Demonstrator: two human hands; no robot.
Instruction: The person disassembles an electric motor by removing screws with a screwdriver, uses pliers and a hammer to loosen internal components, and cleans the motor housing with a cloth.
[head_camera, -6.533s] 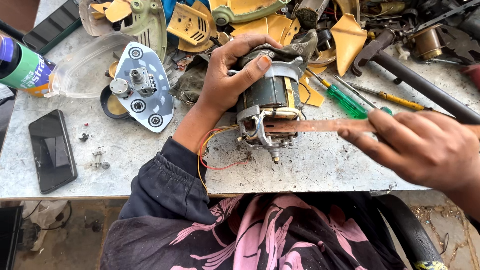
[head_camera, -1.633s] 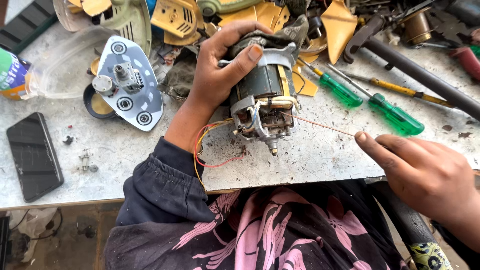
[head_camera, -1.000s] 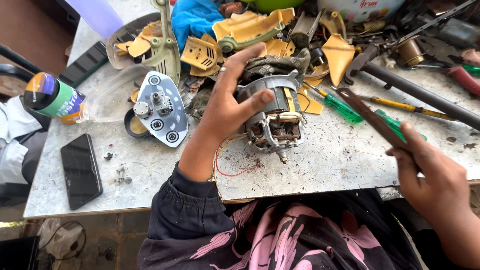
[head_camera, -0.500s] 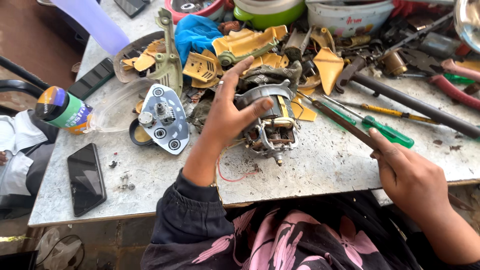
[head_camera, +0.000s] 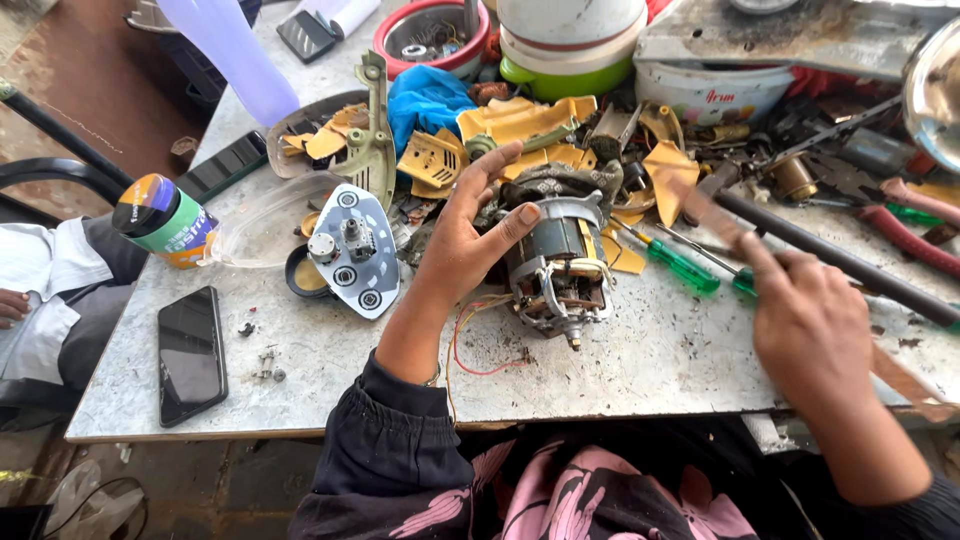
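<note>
Grey worktop (head_camera: 330, 370) holds a motor (head_camera: 556, 268). Left hand (head_camera: 468, 235) wraps it. Right hand (head_camera: 812, 325), off to its right, pinches a thin blurry strip (head_camera: 705, 208) pointing up-left.

The left hand (head_camera: 468, 245) reaches forward from a dark sleeve, its fingers (head_camera: 492, 168) spread and curled in a loose grasp. The right hand (head_camera: 805, 320) is extended, back up, fingers bunched in a pinch.

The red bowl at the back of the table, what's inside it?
Inside the red bowl lie small metal bits, maybe screws and springs, with one upright metal piece poking out. The near wall hides the front of its floor, so anything there cannot be seen.
</note>
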